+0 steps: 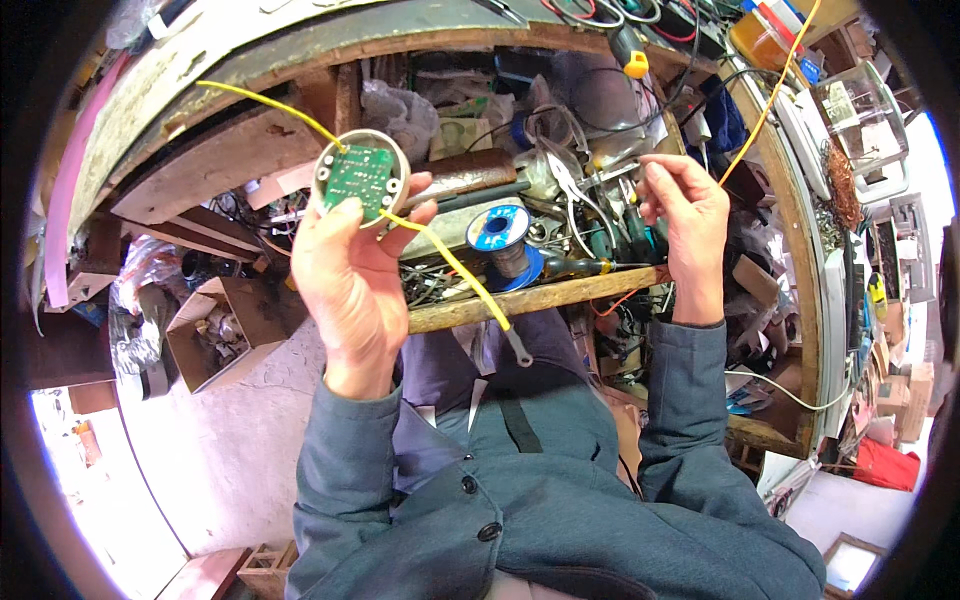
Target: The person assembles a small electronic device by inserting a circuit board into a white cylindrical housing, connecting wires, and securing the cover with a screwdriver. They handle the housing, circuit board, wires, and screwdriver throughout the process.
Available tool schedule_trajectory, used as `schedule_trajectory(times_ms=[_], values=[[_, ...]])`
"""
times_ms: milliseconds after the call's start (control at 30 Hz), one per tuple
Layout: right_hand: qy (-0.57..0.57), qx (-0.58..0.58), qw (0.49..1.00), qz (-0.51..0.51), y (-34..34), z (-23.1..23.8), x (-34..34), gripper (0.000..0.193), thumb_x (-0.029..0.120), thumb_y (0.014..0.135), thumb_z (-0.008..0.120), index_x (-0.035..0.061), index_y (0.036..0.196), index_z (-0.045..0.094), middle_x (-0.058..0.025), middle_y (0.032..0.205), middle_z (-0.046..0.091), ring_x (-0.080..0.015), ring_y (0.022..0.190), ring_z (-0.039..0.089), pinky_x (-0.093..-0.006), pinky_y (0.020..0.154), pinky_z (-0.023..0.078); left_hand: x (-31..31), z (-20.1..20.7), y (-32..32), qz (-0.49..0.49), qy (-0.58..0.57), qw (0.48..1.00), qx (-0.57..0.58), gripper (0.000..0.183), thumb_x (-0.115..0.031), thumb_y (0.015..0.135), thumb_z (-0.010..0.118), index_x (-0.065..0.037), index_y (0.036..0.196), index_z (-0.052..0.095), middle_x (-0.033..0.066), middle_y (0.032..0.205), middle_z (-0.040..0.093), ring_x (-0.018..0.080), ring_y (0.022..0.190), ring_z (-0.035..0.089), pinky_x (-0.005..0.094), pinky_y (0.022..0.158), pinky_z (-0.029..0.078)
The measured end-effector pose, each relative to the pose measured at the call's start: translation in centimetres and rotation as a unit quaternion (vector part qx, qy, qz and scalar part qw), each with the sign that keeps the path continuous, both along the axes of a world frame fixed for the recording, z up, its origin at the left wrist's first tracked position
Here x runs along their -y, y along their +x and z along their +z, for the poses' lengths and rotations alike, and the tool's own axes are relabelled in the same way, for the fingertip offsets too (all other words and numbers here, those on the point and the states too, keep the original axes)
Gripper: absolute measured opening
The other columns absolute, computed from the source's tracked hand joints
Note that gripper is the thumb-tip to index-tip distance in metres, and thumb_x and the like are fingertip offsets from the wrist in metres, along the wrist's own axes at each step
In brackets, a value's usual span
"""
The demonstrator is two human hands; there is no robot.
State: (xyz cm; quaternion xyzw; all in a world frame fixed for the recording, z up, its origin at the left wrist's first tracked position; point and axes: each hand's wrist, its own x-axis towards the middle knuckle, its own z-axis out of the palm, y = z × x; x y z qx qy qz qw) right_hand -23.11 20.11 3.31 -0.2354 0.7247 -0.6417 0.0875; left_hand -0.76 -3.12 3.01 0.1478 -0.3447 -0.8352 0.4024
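My left hand grips a round white housing with a green circuit board set in it, solder side showing. From the board runs a yellow wire ending in a metal ring lug; a second yellow wire sticks out to the far left. Off to the right, my right hand is raised over the cluttered drawer, thumb and forefinger pinched together. What they hold, if anything, is too small to make out. An orange-yellow wire comes down behind this hand; contact is unclear.
Below my hands an open drawer holds a blue-flanged solder spool, pliers, a screwdriver and tangled cables. A yellow-tipped tool overhangs the bench edge. At left sits a cardboard box.
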Motion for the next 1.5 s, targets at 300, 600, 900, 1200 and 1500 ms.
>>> schedule_trajectory(times_ms=[300,600,900,1200,1500], values=[[-0.135,0.068,0.984,-0.092,-0.5,0.4,-1.1,0.014,0.012,0.104,0.073,0.0030,0.113,0.077,-0.0017,0.081,0.071,-0.0053,0.059,0.058,-0.0200,0.052,0.043,-0.4,0.6,-0.2,0.002,-0.015,0.998,0.057,0.049,-0.020,0.101,0.060,0.005,0.142,0.053,0.0210,0.126,0.071,0.0402,0.115,0.073,0.0445,0.089,0.069],[0.248,0.082,0.908,0.329,0.2,2.3,0.9,0.030,0.009,0.092,0.081,-0.0013,0.121,0.078,-0.0057,0.106,0.080,-0.0103,0.097,0.071,-0.0281,0.087,0.057,-0.7,-0.5,-0.6,-0.084,-0.034,0.992,0.082,0.038,-0.011,0.102,0.060,0.006,0.135,0.059,0.0183,0.119,0.074,0.0308,0.105,0.077,0.0447,0.087,0.069],[0.405,-0.130,0.769,0.477,-0.6,1.6,4.2,0.039,0.020,0.088,0.084,0.0015,0.121,0.076,-0.0195,0.113,0.079,-0.0344,0.105,0.075,-0.0426,0.092,0.058,-0.8,-0.8,-1.0,-0.117,-0.073,0.986,0.095,0.036,-0.010,0.102,0.056,0.004,0.134,0.061,0.0177,0.120,0.074,0.0309,0.105,0.078,0.0457,0.088,0.068],[0.337,-0.131,0.838,0.409,-0.6,3.7,2.7,0.024,0.010,0.103,0.068,-0.0003,0.123,0.058,-0.0134,0.106,0.071,-0.0251,0.095,0.069,-0.0380,0.088,0.055,-0.9,-0.9,-1.1,-0.146,-0.114,0.979,0.089,0.034,-0.009,0.101,0.057,0.002,0.133,0.063,0.0128,0.120,0.074,0.0222,0.102,0.076,0.0442,0.088,0.068],[0.139,-0.128,0.945,0.268,7.6,8.7,6.4,0.021,0.001,0.093,0.078,0.0043,0.112,0.069,0.0020,0.089,0.063,-0.0058,0.078,0.057,-0.0241,0.067,0.046,-0.5,-0.8,-0.9,-0.211,-0.090,0.968,0.100,0.037,-0.009,0.100,0.058,0.002,0.135,0.062,0.0124,0.122,0.074,0.0231,0.102,0.077,0.0454,0.088,0.068]])
